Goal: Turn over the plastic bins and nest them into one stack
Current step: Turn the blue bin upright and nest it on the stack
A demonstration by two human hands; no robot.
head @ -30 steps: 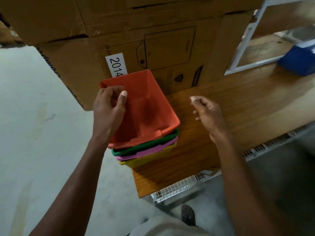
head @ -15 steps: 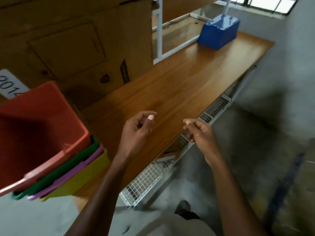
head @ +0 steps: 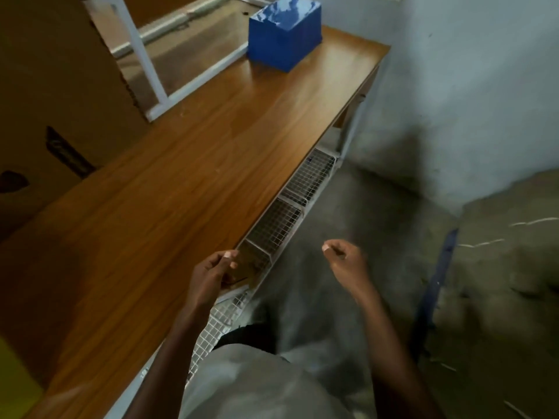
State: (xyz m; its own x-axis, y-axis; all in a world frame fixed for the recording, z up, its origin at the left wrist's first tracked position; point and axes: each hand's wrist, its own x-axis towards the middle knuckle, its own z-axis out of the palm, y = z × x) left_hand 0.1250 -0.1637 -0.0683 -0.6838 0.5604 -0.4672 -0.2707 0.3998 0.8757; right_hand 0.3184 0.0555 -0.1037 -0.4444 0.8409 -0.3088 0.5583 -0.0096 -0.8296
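Observation:
A blue plastic bin (head: 284, 34) stands upside down at the far right end of the wooden table (head: 169, 189). A sliver of the yellow bin (head: 13, 385) from the nested stack shows at the bottom left edge; the other bins of the stack are out of view. My left hand (head: 211, 275) hovers at the table's front edge, fingers loosely curled, holding nothing. My right hand (head: 344, 263) hangs in the air off the table over the floor, fingers loosely curled and empty. Both hands are far from the blue bin.
A large cardboard box (head: 54, 95) stands on the table at the left. A white metal frame (head: 145, 65) leans behind the table. A wire mesh rack (head: 281, 225) runs under the front edge. A wall (head: 472, 86) rises to the right, grey floor below.
The view has swung right, away from the nested stack, toward the blue bin. My left hand let go of the orange bin and both hands moved off toward the table's front edge.

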